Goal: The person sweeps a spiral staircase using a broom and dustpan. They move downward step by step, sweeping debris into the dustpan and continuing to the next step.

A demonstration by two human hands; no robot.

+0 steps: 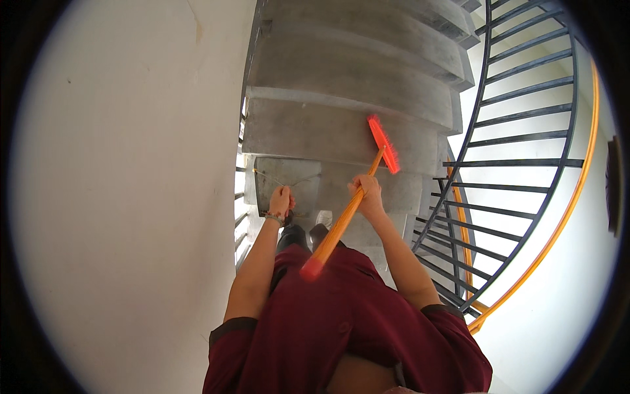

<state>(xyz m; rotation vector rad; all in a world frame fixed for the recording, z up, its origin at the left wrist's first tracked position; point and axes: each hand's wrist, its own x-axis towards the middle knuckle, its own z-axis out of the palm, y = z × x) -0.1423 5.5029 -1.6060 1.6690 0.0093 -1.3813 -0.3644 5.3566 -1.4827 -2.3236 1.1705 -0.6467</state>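
My right hand (pixel 365 191) is closed around the wooden handle of a broom (pixel 339 224). The handle slants from a red end cap near my body up to a red bristle head (pixel 383 144), which lies over a grey concrete step (pixel 315 125). My left hand (pixel 281 199), with a bracelet at the wrist, is closed on the thin wire handle of a metal dustpan (pixel 290 172). The squarish grey pan hangs or rests by the left side of the stairs, just ahead of my feet; I cannot tell whether it touches the step.
Concrete stairs (pixel 354 59) stretch ahead of me. A plain pale wall (pixel 133 172) runs along the left. On the right stands a black metal railing (pixel 521 135) with an orange handrail (pixel 566 224). Dark bars also show at the left edge of the stairs.
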